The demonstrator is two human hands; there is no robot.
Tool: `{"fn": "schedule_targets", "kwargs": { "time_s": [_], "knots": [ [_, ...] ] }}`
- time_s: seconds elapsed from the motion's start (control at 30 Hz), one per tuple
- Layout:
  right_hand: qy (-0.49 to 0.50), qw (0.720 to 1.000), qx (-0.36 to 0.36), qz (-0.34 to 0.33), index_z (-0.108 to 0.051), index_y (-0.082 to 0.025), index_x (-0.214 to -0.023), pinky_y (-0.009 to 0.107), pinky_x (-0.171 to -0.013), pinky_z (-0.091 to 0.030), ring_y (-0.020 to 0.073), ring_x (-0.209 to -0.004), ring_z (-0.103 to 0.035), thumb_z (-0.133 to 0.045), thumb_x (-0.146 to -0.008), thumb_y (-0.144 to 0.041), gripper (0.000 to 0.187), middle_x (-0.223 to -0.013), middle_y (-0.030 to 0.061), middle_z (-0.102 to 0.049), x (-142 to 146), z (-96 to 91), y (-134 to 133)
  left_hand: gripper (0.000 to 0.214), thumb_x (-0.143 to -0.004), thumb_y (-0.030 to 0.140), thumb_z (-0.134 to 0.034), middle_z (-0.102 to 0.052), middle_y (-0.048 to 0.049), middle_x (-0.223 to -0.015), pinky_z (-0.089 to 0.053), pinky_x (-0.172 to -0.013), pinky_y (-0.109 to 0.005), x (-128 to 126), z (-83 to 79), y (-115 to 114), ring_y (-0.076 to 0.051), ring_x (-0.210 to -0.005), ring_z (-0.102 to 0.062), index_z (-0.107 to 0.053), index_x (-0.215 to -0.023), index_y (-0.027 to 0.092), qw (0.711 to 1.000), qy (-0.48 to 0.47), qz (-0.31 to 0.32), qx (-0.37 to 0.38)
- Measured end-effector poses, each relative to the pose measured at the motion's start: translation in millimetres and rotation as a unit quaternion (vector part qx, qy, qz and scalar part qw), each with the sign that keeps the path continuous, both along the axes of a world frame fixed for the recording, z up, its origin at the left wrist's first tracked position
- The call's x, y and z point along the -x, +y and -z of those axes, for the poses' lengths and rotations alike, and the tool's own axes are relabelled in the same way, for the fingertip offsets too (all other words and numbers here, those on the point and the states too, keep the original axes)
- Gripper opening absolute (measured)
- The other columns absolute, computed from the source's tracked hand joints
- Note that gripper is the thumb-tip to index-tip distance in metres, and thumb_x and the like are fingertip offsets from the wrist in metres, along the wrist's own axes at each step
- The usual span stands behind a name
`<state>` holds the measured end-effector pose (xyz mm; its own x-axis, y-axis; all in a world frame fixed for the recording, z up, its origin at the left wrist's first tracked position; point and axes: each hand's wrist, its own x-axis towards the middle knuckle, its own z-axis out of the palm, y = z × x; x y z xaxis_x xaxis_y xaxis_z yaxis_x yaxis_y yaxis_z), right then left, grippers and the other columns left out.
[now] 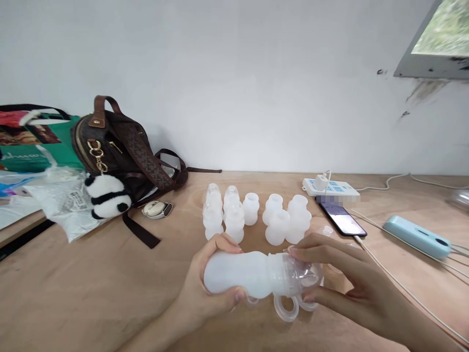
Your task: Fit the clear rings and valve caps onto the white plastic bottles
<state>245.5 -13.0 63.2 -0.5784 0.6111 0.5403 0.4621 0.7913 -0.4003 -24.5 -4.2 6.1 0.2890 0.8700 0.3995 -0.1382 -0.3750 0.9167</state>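
A frosted white baby bottle lies sideways in the air above the table's front part. My left hand wraps round its body at the base end. At the other end my right hand has its fingers closed on the clear bottle cap, which sits over the bottle's neck. Below the bottle a translucent ring rests on the table, with other clear pieces partly hidden by my right hand. Behind stand capped bottles on the left and uncapped white bottles to their right.
A dark backpack with a panda plush stands at the left, near a watch. To the right lie a phone, a power strip and a light-blue device. A cable runs along the right side.
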Motion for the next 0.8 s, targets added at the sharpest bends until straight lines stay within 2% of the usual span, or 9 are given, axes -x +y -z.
{"fn": "schedule_targets", "kwargs": {
  "time_s": [0.2, 0.3, 0.47, 0.57, 0.67, 0.73, 0.8],
  "knots": [
    [-0.016, 1.000, -0.026, 0.001, -0.059, -0.023, -0.122, 0.023, -0.076, -0.062, 0.0182, -0.093, -0.074, -0.057, -0.101, -0.027, 0.022, -0.114, 0.0098, -0.070, 2, 11.4, -2, 0.040, -0.074, 0.044, -0.084, -0.056, -0.0001, -0.088, -0.040, -0.058, -0.020, -4, 4.9, -2, -0.013, -0.070, -0.050, -0.059, -0.096, 0.022, 0.999, 0.023, -0.023, 0.018],
    [0.011, 1.000, -0.001, -0.011, -0.060, -0.022, -0.120, 0.023, -0.076, -0.061, 0.0174, -0.091, -0.073, -0.060, -0.098, -0.024, 0.021, -0.109, 0.0085, -0.070, 4, 21.1, 1, 0.040, -0.074, 0.045, -0.084, -0.054, 0.0010, -0.084, -0.038, -0.055, -0.019, -5, 6.6, -4, -0.012, -0.067, -0.048, -0.058, -0.095, 0.022, 0.999, 0.023, -0.025, 0.033],
    [0.074, 0.997, 0.006, -0.007, -0.060, -0.024, -0.124, 0.026, -0.072, -0.061, 0.0192, -0.091, -0.072, -0.064, -0.095, -0.023, 0.029, -0.107, 0.0076, -0.069, 8, 29.1, 2, 0.039, -0.074, 0.047, -0.084, -0.054, 0.0011, -0.088, -0.037, -0.057, -0.020, -8, 8.8, -6, -0.012, -0.068, -0.048, -0.060, -0.095, 0.023, 0.998, 0.010, -0.059, 0.008],
    [0.083, 0.997, 0.005, -0.006, -0.061, -0.026, -0.126, 0.027, -0.074, -0.061, 0.0206, -0.095, -0.071, -0.064, -0.095, -0.022, 0.031, -0.109, 0.0080, -0.069, 12, 23.3, 5, 0.042, -0.075, 0.051, -0.083, -0.055, 0.0008, -0.089, -0.038, -0.058, -0.020, -9, 12.8, -6, -0.012, -0.069, -0.049, -0.059, -0.096, 0.023, 0.998, -0.009, -0.056, 0.017],
    [0.087, 0.996, 0.025, -0.002, -0.061, -0.028, -0.126, 0.028, -0.072, -0.060, 0.0202, -0.093, -0.070, -0.065, -0.094, -0.025, 0.032, -0.109, 0.0061, -0.071, 15, 9.8, 10, 0.047, -0.077, 0.058, -0.079, -0.057, -0.0005, -0.094, -0.039, -0.058, -0.020, -9, 15.9, -3, -0.013, -0.071, -0.051, -0.059, -0.102, 0.024, 0.998, -0.014, -0.026, 0.049],
    [0.100, 0.994, 0.038, 0.022, -0.062, -0.030, -0.123, 0.030, -0.074, -0.059, 0.0205, -0.094, -0.070, -0.067, -0.093, -0.027, 0.031, -0.107, 0.0042, -0.072, 16, -1.0, 16, 0.053, -0.077, 0.062, -0.078, -0.058, -0.0022, -0.100, -0.042, -0.062, -0.023, -8, 16.3, 0, -0.016, -0.077, -0.054, -0.059, -0.108, 0.024, 0.998, -0.001, -0.013, 0.054],
    [0.124, 0.990, 0.038, 0.059, -0.061, -0.030, -0.119, 0.032, -0.077, -0.058, 0.0210, -0.094, -0.069, -0.069, -0.090, -0.029, 0.030, -0.106, 0.0033, -0.071, 17, -11.2, 22, 0.055, -0.080, 0.065, -0.074, -0.059, -0.0030, -0.102, -0.044, -0.067, -0.026, -6, 15.4, 2, -0.018, -0.082, -0.055, -0.058, -0.115, 0.025, 0.998, 0.008, -0.032, 0.044]
  ]
}}
